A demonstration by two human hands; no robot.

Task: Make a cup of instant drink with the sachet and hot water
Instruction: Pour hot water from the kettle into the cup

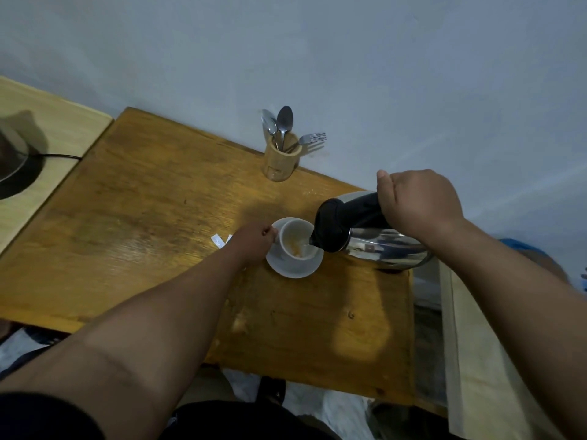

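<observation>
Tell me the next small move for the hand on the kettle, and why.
Probably keep the kettle tilted and go on pouring gently. Its spout sits over the cup, a thin stream is falling in, and the powder inside looks barely wetted. The right hand grips the handle while the left hand steadies the cup.

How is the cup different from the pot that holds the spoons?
The cup is white and sits on a saucer; the holder is tan wood and stands straight on the table. The cup holds orange powder; the holder holds spoons and a fork. The left hand touches the cup; nothing touches the holder. Both are open on top.
</observation>
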